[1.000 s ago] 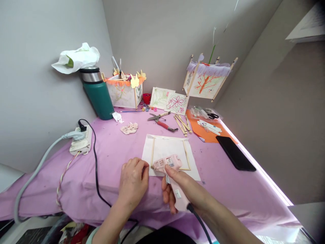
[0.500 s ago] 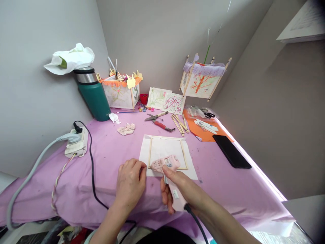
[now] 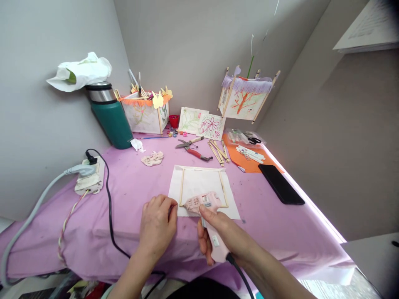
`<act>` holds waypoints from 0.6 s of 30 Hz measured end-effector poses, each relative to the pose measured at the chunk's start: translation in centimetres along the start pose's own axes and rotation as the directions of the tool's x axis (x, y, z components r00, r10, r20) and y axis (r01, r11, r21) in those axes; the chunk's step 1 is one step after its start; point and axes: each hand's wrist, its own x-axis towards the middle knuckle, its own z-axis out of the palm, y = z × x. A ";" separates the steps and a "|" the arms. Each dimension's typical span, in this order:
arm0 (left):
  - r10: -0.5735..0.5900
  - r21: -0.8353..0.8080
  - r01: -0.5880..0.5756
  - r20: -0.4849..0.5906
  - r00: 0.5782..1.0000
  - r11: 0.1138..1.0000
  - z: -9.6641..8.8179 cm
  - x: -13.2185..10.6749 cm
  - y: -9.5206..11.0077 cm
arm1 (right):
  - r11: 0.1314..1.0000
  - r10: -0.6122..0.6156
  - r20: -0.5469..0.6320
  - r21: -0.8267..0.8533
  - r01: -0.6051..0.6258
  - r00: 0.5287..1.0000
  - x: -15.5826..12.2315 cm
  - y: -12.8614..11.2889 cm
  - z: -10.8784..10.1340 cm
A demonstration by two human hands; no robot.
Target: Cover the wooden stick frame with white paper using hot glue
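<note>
The right hand (image 3: 218, 236) clasped the pink glue gun (image 3: 207, 216) by its handle, nozzle down at the near left corner of the stick frame (image 3: 202, 187) on the white paper (image 3: 232, 209). The left hand (image 3: 157, 226), fingers curled and grasping nothing, pressed the paper's near left edge just beside it, on the purple tablecloth (image 3: 140, 182).

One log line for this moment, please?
right hand: grips pink glue gun | left hand: touches white paper sheet corner | wooden stick frame: on sheet
</note>
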 end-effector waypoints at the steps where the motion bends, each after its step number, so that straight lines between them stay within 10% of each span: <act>1: 0.002 0.002 -0.002 0.000 1.000 1.000 0.0 0.0 0.0 | 1.000 0.003 -0.004 -0.001 -0.003 1.000 -0.1 0.0 0.0; 18: -0.008 -0.004 0.009 0.024 1.000 1.000 0.1 -0.1 -0.2 | 0.998 -0.054 -0.067 0.025 0.056 0.996 -1.5 0.3 -1.0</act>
